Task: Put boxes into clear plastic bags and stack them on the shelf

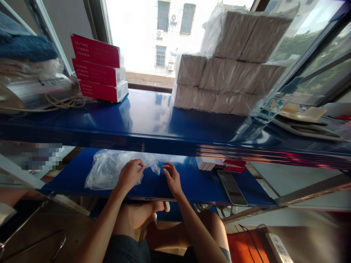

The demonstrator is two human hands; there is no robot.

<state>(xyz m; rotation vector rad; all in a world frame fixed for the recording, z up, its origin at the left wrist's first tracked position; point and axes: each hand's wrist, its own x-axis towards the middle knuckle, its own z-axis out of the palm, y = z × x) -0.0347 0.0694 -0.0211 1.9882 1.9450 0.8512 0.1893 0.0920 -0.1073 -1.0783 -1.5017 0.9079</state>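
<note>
On the lower blue shelf, my left hand (132, 173) is pinched at thumb and forefinger, with thin plastic at its fingertips. Clear plastic bags (102, 171) lie crumpled in a heap behind and beside that hand, and a loose end reaches toward the right. A short gap away, my right hand (172, 176) has curled fingers, the thumb apart from the forefinger, and nothing visible between them. It is near the loose end of the plastic.
A phone (232, 187) and small red and white boxes (206, 163) lie right on the lower shelf (189, 186). The upper blue shelf (148, 117) overhangs, carrying red boxes (95, 69) and plastic-wrapped white packs (219, 84). A power strip (279, 248) is lower right.
</note>
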